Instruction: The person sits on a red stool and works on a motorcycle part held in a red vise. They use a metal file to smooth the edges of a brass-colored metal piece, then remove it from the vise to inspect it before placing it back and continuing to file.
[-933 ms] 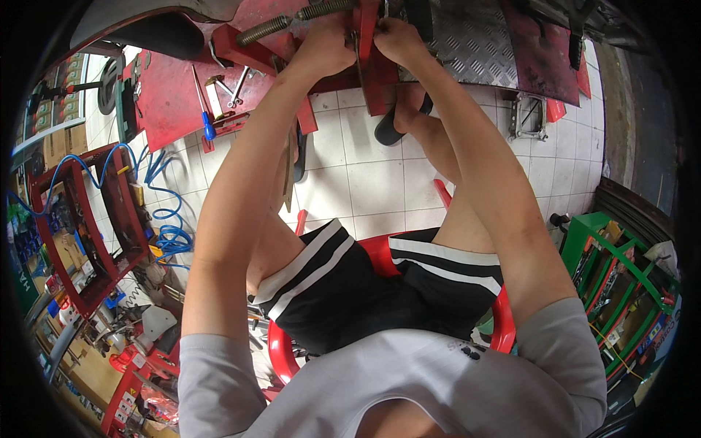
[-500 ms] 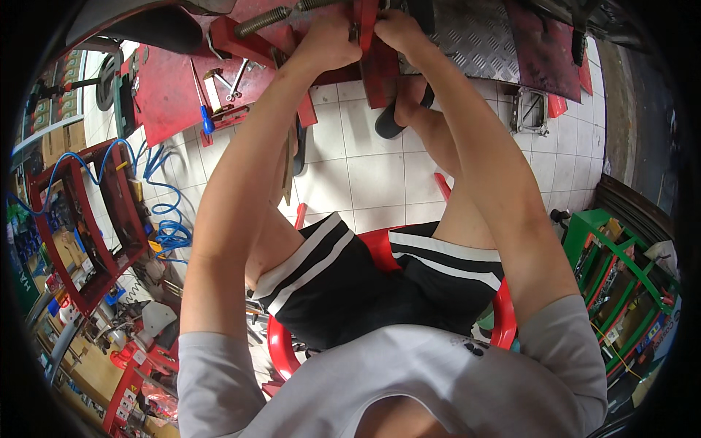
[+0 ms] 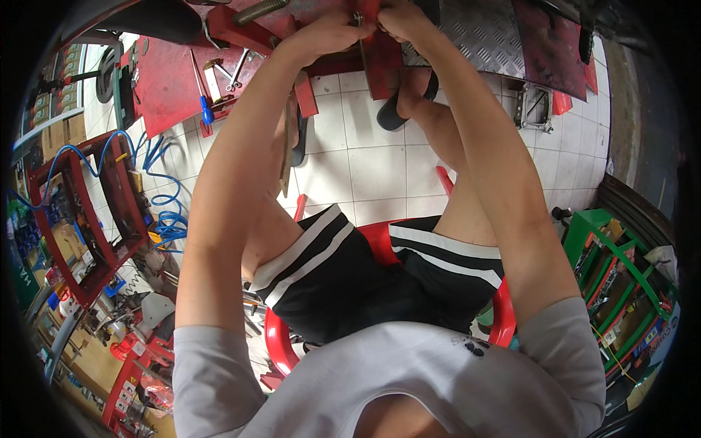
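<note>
Screwdriver on platform, post between left hand and right hand

A red platform bears a screwdriver and wrench.

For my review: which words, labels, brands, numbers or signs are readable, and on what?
Printed text isn't copied here, only located.
Dark green panel, far left: large pale letters.
Blue panel, far right: pale lettering, tilted.
Grey shirt: dark chest print, too small to read.
Red stand, lower left: labels too small to read.
</note>
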Demonstrator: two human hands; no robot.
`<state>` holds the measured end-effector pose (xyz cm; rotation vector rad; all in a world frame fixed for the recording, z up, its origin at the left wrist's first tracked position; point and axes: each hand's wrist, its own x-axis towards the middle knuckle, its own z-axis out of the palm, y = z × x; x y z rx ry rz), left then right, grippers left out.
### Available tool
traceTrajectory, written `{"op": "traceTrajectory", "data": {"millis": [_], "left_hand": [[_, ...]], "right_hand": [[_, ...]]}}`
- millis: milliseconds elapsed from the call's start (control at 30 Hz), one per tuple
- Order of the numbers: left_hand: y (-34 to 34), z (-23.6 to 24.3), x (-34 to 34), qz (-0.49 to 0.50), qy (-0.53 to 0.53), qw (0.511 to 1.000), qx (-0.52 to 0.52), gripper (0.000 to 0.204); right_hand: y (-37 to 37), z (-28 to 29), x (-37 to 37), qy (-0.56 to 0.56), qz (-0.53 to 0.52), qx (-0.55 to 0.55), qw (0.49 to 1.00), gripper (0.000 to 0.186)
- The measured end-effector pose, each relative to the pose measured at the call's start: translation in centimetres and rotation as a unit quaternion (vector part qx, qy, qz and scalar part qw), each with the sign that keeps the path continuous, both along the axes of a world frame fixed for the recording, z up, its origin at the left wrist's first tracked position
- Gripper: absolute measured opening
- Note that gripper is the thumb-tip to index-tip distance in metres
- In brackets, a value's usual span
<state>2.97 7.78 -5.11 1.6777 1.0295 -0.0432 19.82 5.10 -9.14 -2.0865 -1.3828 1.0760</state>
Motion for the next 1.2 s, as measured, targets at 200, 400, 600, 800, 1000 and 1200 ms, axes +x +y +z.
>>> {"op": "traceTrajectory", "data": {"millis": [200,400,600,800,1000,1200], "left_hand": [[-1.3,-1.4,-1.1,0.053,-0.083,0.993,0.069,0.047],[-0.5,-0.3,1.7,-0.076,0.069,0.98,0.169,0.048],[0.3,-3.4,-0.5,-0.135,0.064,0.942,0.299,0.049],[-0.5,-3.6,0.5,0.079,-0.042,0.996,-0.003,0.051],[-0.7,-1.9,0.5,0.071,-0.011,0.997,-0.014,0.041],[-1.7,-1.1,1.1,0.136,-0.027,0.987,-0.081,0.036]], "right_hand": [[-0.1,4.0,-1.6,0.044,0.046,-0.075,0.995,0.035],[1.4,-5.5,1.4,-0.189,0.149,0.121,0.963,0.043],[0.9,-1.5,-1.3,-0.105,0.092,0.055,0.989,0.041],[1.1,-3.1,-0.5,-0.116,0.08,0.079,0.987,0.038],[1.3,-3.2,0.1,-0.093,0.107,0.068,0.988,0.037],[0.7,-1.4,0.1,-0.022,0.066,-0.006,0.998,0.037]]}}
